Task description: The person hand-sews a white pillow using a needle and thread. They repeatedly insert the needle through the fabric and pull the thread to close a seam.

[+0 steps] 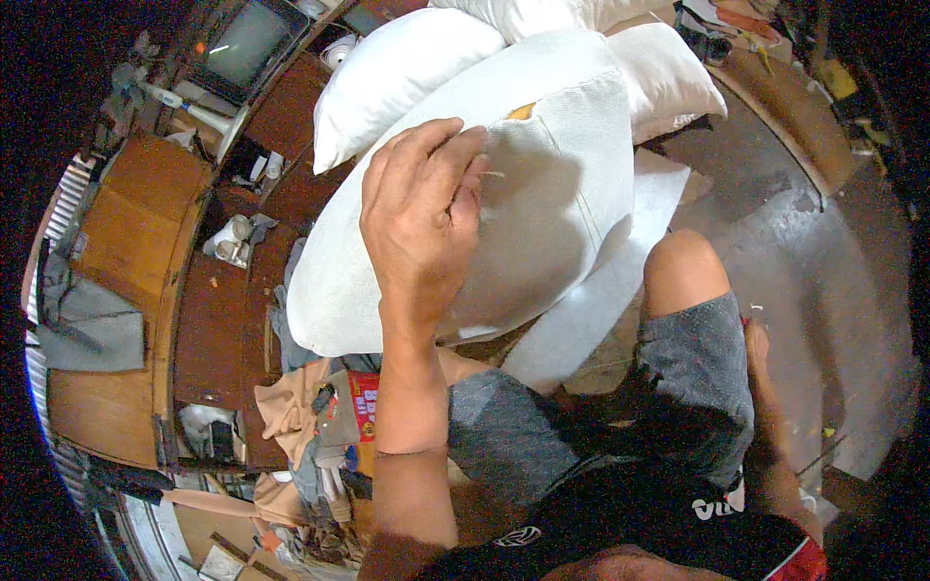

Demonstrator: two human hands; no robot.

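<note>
Holds the left hand (421, 223) over a big white cushion (339, 300) in the head view. Bends the fingers (417, 145) close together, with only a narrow gap to the thumb. Shows just right of the thumb a thin pale strand (494, 174); cannot tell whether pinched or free. Cannot tell either whether touching the cushion. Extends, as to the cushion, beneath the fingers and out to both sides. Shows in its cover, near the fingertips on the right, a small opening (521, 113) with yellow inside.

Has just beyond the fingers a plump white pillow (417, 73), and farther right another pillow (668, 82). Reaches down, well to the right of those fingers and past the grey shorts (693, 349), with the right hand (759, 344); too small and unclear to tell its grip. Has well left of the left fingers a wooden cabinet (126, 213).
</note>
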